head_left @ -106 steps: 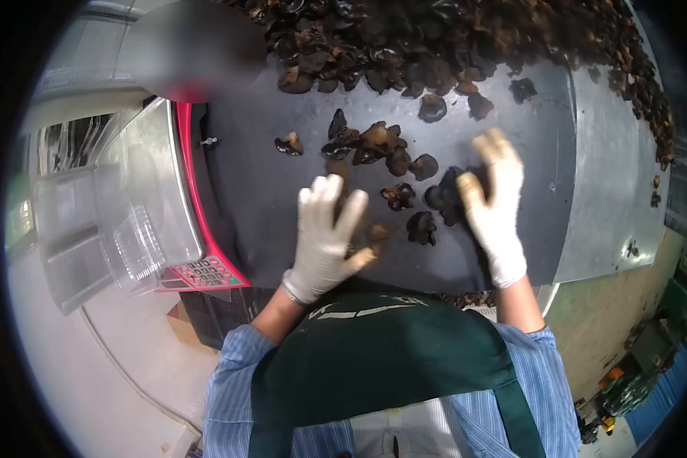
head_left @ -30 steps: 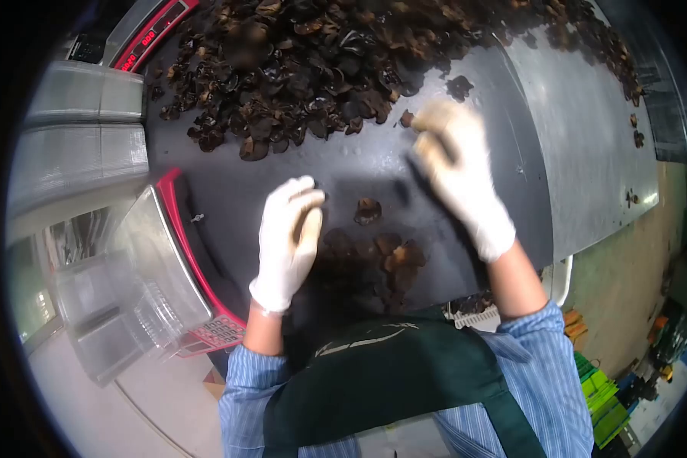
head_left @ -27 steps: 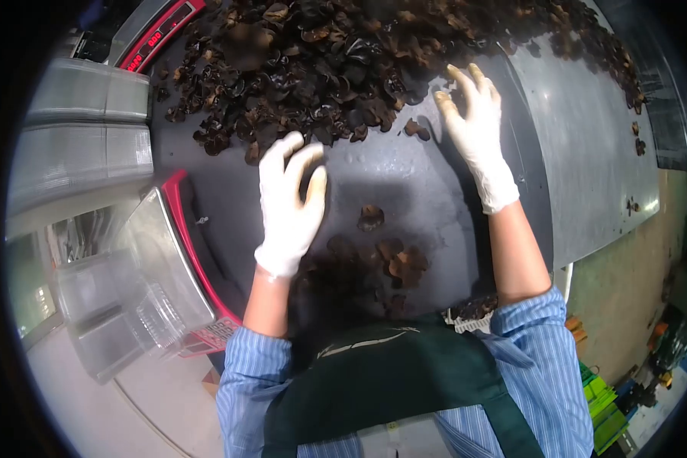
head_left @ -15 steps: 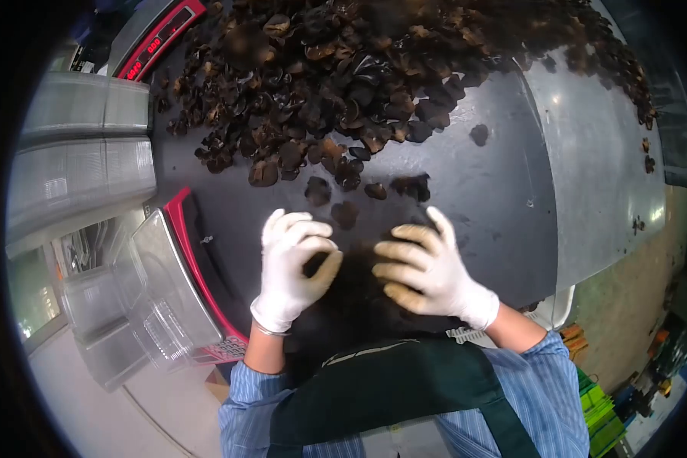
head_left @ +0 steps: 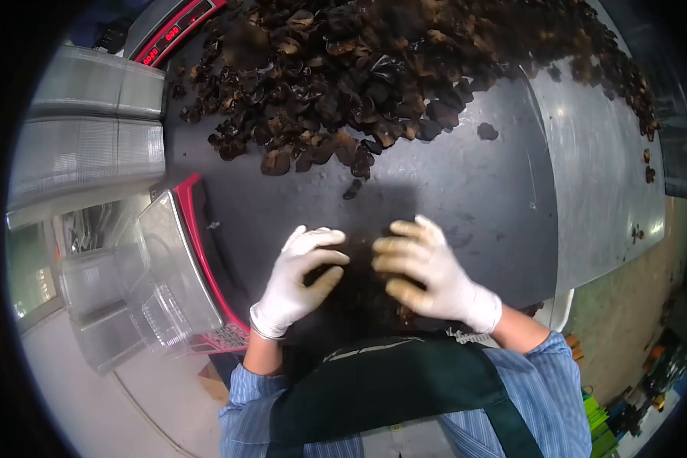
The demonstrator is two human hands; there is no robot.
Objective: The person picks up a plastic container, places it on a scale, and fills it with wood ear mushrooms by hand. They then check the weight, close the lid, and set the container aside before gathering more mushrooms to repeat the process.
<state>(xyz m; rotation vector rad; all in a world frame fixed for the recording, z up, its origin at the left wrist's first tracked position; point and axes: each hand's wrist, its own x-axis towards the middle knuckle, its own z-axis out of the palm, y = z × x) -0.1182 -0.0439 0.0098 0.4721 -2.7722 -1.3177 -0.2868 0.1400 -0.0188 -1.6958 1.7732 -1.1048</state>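
My left hand (head_left: 301,278), in a white glove, is over the near part of the dark table (head_left: 473,198), fingers curved and apart, holding nothing. Facing it is my right hand (head_left: 424,267), gloved too, its yellow-stained fingers spread and empty. Between and below them, dark pieces (head_left: 404,313) lie in shadow, hard to make out. Beyond the hands spreads a big heap of dark brown, wet-looking fungus pieces (head_left: 359,84). One small dark piece (head_left: 352,189) lies just in front of the heap, another (head_left: 487,131) to its right.
At the left are stacked clear plastic trays (head_left: 91,156), a red-framed scale (head_left: 195,237) with a clear container (head_left: 172,259) on it, and a red digital display (head_left: 172,34) farther back. A white basket (head_left: 561,309) shows below the table's right edge.
Several loose pieces in front of the heap are gone from there. My left hand has moved slightly nearer to me and to the right. The view has shifted a little.
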